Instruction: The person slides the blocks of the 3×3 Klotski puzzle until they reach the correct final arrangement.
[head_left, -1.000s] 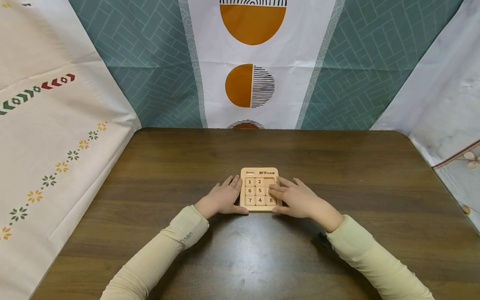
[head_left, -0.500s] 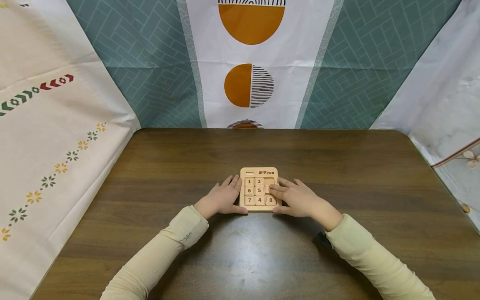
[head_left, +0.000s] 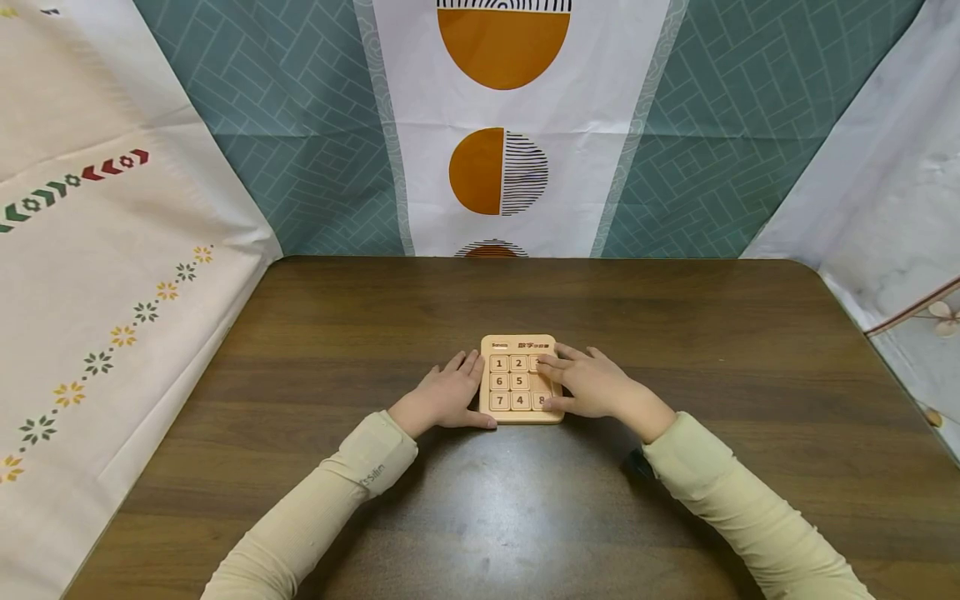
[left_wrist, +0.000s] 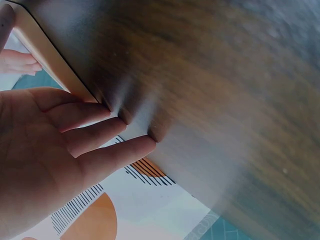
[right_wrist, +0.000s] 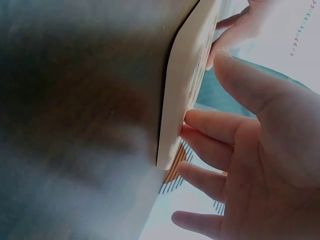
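A wooden number sliding puzzle [head_left: 517, 418] lies flat on the table, its printed heading at the far end. My left hand [head_left: 447, 396] rests along its left edge with fingers extended and the thumb at the near left corner. On the other side, my right hand [head_left: 595, 387] reaches over the right edge. Its fingertips touch the top-right tile [head_left: 533, 364], whose number they mostly cover. The right thumb lies at the tile marked 8 [head_left: 537, 401]. Below the top-right tile, the middle-right slot [head_left: 538, 382] shows bare base. In the right wrist view the fingers [right_wrist: 210, 125] are fairly straight at the board's edge.
The dark wood table [head_left: 360, 317] extends on all sides of the puzzle. A patterned cloth [head_left: 502, 167] hangs behind its far edge, with light cloths at the left and right. A small dark object [head_left: 637, 464] shows beneath the right wrist.
My right hand has shifted away from me, and the tile under its fingertips has slid from the middle-right slot into the top-right one. The left hand stays in place.
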